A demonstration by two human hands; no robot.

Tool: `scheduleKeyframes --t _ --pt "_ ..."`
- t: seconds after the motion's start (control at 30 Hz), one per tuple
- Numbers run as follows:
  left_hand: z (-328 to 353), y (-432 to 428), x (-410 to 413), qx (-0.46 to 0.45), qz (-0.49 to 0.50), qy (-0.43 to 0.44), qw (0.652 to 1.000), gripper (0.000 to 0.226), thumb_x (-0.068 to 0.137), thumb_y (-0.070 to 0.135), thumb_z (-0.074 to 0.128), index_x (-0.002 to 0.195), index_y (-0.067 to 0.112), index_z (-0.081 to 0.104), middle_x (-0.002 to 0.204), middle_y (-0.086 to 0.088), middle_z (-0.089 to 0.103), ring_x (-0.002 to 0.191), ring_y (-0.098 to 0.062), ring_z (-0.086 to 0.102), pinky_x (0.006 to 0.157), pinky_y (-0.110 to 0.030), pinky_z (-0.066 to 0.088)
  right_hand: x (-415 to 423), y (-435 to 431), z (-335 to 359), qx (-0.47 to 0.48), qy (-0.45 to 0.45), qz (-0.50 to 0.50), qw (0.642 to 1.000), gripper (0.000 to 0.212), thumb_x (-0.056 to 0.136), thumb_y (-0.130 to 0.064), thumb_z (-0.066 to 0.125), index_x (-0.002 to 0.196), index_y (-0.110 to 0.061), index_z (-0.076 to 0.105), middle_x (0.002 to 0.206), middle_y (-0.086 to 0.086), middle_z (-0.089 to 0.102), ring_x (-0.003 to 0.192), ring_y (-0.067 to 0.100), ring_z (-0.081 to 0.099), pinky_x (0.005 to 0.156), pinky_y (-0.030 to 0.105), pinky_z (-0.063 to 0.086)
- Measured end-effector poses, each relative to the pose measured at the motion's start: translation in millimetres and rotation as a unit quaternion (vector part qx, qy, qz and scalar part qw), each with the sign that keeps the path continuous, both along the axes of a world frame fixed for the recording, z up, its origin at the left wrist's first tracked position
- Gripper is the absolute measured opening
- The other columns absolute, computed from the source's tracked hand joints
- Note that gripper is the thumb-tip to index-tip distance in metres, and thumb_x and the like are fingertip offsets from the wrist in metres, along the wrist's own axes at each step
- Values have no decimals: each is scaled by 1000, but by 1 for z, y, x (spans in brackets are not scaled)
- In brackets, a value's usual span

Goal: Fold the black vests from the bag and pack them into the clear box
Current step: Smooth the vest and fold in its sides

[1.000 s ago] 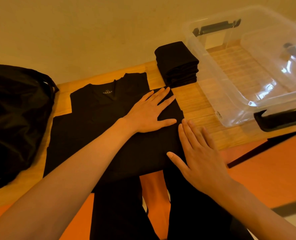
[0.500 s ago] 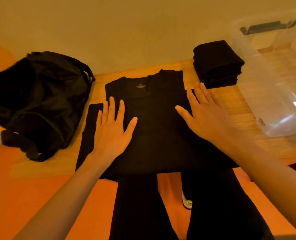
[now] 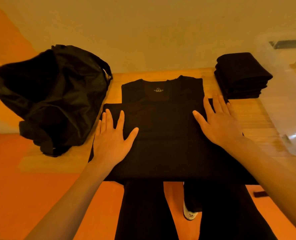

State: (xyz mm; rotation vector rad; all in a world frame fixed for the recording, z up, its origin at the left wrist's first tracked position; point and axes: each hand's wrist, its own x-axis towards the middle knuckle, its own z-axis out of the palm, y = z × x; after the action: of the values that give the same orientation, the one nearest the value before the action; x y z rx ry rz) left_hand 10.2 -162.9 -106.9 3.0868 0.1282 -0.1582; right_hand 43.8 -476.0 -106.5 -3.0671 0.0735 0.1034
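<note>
**Counter** (image 3: 252,115): A wooden surface set against a plain wall. It carries all task items. An orange floor shows below its front edge.

**Black vest** (image 3: 162,135): Lies flat and face up at the centre of the counter. The neckline points toward the wall. The hem reaches the front edge of the counter. The fabric appears smooth, with a few faint creases across the chest.

**Black bag** (image 3: 53,97): Sits on the left end of the counter, just beside the vest. It is slumped and crumpled, with the mouth open toward the upper left. A strap loops over its right side.

**Clear box** (image 3: 289,101): Stands at the right end of the counter and is cut off by the frame edge. It is heavily blurred. A dark latch shows on its far rim. Its contents cannot be determined.

**Stack of folded vests** (image 3: 240,75): Rests on the counter between the flat vest and the clear box, toward the wall. Several layers are visible.

**Right hand** (image 3: 220,123): Released, palm down, fingers straight and slightly spread. It presses on the right portion of the vest. The fingertips lie near the base of the stack.

**Left hand** (image 3: 112,141): Released, palm down, fingers straight, thumb spread wide. It presses on the left portion of the vest, at its side edge.

**Label** (image 3: 158,90): Pale print inside the neckline; illegible.
</note>
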Motion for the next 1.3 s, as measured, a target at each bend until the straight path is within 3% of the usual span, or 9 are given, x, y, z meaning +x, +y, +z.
scheduleKeyframes --t 0.13,0.2,0.4,0.6,0.8,0.9,1.03,1.17,1.3 --pt "16 -14 15 -36 -24 -57 997 86 93 76 14 163 27 5 170 -12 -11 156 -26 -12 125 -41 -2 9 13 23 1 -48 26 999 77 101 -64 22 158 -14 27 161 17 31 151 34 23 121 46 23" --pt "22 -25 37 -62 -65 -85 992 79 98 71 20 163 27 7 170 -7 -9 157 -23 -10 125 -40 0 27 24 32 31 -70 38 996 71 103 -59 29 156 -11 33 159 16 36 150 32 27 119 45 28" --pt "9 -31 137 -49 -136 -10 989 79 102 67 12 163 19 -3 170 -4 -13 156 -19 -13 127 -40 -4 114 34 12 12 30 44 999 80 103 -62 10 161 -7 2 169 14 0 156 28 -5 125 42 -4" --pt "-1 -17 157 -51 -96 11 994 82 101 68 8 161 14 -10 170 -3 -12 156 -13 -11 127 -36 -6 134 22 -2 13 45 16 999 82 101 -65 5 161 -12 -5 169 8 -8 155 23 -11 125 43 -6" --pt "0 -18 161 -40 -99 25 994 83 99 71 5 163 18 -5 170 -2 -14 155 -13 -16 125 -36 -9 138 25 0 8 52 6 999 84 99 -67 2 161 -11 -6 169 9 -9 155 24 -12 125 44 -7" --pt "5 -17 156 -39 -99 -2 994 85 97 71 2 162 17 -5 170 -4 -13 156 -16 -14 127 -39 -8 130 24 2 -1 9 18 1000 84 99 -66 1 161 -11 -3 169 13 -6 156 25 -10 125 44 -8" --pt "20 -24 113 -64 -107 -83 989 87 97 69 3 162 12 -5 170 -8 -13 156 -20 -15 127 -40 -5 83 30 10 10 -57 46 997 85 98 -66 -3 161 -10 1 169 14 -2 156 24 -9 126 43 -6" --pt "14 -43 49 -37 -132 -64 989 88 96 74 3 161 16 -9 168 -5 -19 154 -19 -19 126 -38 -7 23 40 3 -9 -32 67 997 88 93 -70 -10 161 -14 -4 169 9 -8 155 21 -14 126 43 -6" --pt "6 -28 27 -17 -81 -48 995 91 91 75 -4 162 17 -8 168 -5 -19 154 -19 -21 127 -41 -5 5 28 -5 -11 -32 35 999 91 91 -70 -13 161 -14 -2 169 11 -4 155 22 -10 126 43 -6"
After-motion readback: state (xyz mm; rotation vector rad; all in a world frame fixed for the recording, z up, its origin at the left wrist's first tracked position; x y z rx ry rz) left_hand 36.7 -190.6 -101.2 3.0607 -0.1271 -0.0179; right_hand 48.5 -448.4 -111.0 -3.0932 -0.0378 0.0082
